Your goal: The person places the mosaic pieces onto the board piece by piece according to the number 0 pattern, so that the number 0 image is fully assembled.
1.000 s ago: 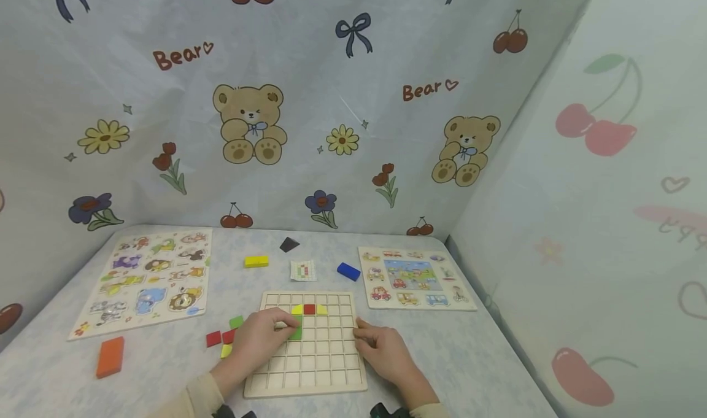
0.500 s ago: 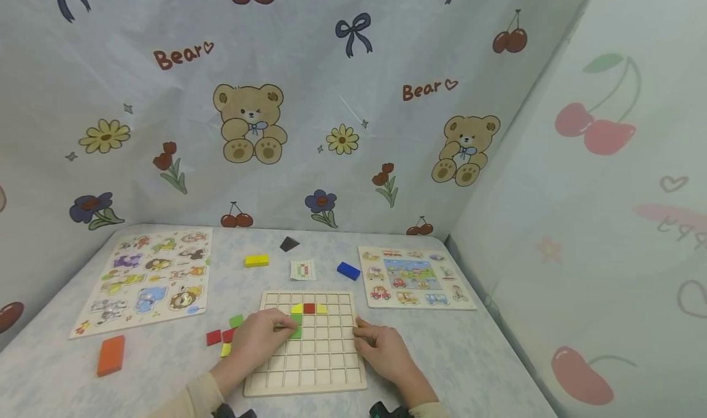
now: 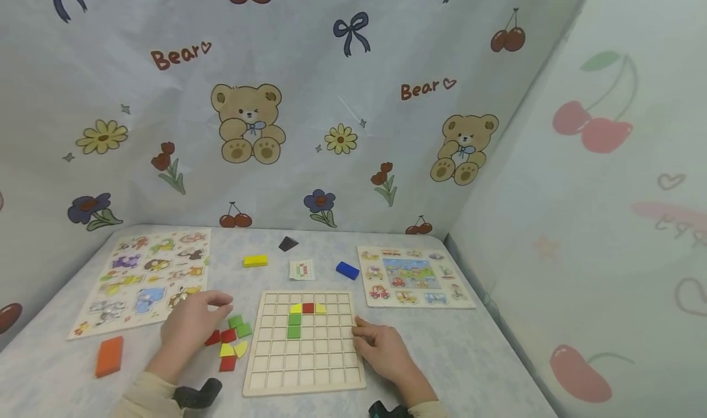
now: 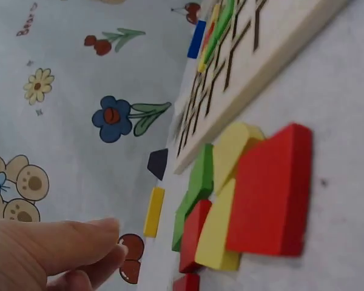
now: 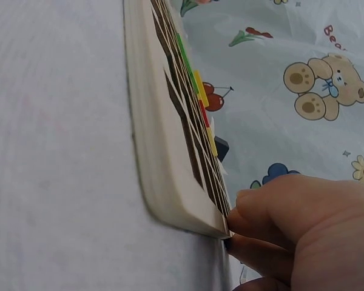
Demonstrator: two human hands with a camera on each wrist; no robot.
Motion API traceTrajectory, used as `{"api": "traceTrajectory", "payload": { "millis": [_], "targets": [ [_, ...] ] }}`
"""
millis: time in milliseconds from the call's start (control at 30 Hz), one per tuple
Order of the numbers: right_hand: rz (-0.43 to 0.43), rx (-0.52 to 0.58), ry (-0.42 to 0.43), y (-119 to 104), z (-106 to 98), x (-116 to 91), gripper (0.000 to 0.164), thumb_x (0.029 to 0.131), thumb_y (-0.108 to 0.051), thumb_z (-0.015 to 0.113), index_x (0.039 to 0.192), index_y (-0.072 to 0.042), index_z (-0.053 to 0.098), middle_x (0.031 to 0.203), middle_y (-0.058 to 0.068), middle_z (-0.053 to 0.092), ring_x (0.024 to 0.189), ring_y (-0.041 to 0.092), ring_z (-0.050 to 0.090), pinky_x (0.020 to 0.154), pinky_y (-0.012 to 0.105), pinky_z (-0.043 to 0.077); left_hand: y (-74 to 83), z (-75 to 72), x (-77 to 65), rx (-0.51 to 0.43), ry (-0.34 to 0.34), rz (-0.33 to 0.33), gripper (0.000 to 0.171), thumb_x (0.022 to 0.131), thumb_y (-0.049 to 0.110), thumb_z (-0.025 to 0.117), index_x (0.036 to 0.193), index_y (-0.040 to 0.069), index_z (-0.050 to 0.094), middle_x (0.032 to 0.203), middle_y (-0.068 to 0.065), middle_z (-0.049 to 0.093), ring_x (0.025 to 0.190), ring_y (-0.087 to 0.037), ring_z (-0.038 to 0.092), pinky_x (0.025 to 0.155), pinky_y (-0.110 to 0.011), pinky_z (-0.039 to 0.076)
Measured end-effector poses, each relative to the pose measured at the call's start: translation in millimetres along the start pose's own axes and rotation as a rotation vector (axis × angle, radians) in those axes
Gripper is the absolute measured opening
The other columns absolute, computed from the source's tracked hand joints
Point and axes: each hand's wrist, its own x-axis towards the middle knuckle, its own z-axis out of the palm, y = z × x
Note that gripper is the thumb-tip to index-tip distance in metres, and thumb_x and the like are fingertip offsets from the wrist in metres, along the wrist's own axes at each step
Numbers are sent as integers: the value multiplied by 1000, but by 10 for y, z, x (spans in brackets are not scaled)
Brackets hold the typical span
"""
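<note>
A wooden grid board (image 3: 306, 363) lies on the table. In its upper cells sit two green square tiles (image 3: 294, 326), a red tile (image 3: 308, 308) and two yellow tiles (image 3: 320, 308) beside it. My right hand (image 3: 383, 352) pinches the board's right edge, the thumb on top in the right wrist view. My left hand (image 3: 193, 321) hovers left of the board, thumb and fingers loosely bent with nothing seen between them. Just right of it lie several loose tiles: red square tiles (image 4: 270, 191), yellow tiles (image 4: 217, 227) and green tiles (image 4: 200, 176). One red tile is partly hidden by the hand.
An animal puzzle board (image 3: 149, 283) lies at the left, a vehicle puzzle board (image 3: 414, 277) at the right. An orange block (image 3: 109, 356), yellow block (image 3: 255, 261), dark piece (image 3: 288, 243), blue block (image 3: 347, 270) and small pattern card (image 3: 301, 270) lie about.
My left hand has let go of the lower green tile on the board and moved left, over beside the loose tiles. The right hand stays at the board's edge.
</note>
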Motion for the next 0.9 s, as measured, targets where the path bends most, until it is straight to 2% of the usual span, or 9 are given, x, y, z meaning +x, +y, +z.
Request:
{"api": "traceTrajectory", "payload": {
  "millis": [67,167,300,500,733,900],
  "targets": [
    [1,0,-1,-3,-7,-4,30,98,-23,67,122,-7,75,141,9,64,132,32,60,106,56,47,-49,4,40,31,-56,-6,29,92,34,76,115,17,77,114,-9,75,95,-24,66,67,-38,47],
    [1,2,-2,3,-9,-9,30,98,-23,67,122,-8,75,141,8,64,132,32,60,106,56,47,-92,58,77,56,-104,11,33,88,37,79,114,16,77,109,-5,74,95,-22,66,74,-43,50],
    [-3,10,1,17,-3,-12,30,98,-23,67,122,-8,76,141,8,64,131,32,61,106,56,47,-117,125,87,70,-107,21,39,85,39,82,113,13,75,102,-2,73,91,-19,65,75,-43,50],
    [-5,13,11,34,16,-11,29,98,-23,68,121,-8,76,141,8,64,131,32,61,106,55,47,-116,131,96,58,-122,18,33,85,41,82,105,15,77,92,4,73,81,-14,63,70,-37,47],
    [-7,15,13,41,21,-13,29,98,-23,67,121,-8,76,141,8,64,130,32,61,106,56,48,-102,145,102,32,-138,-8,30,87,37,81,105,14,76,92,2,71,80,-16,60,69,-35,45],
    [-6,8,7,51,21,-13,29,99,-24,67,122,-9,76,142,8,64,131,33,61,106,56,48,-88,158,93,15,-121,-14,27,88,33,80,105,13,74,90,1,69,79,-17,59,68,-33,43]
  ]
}}
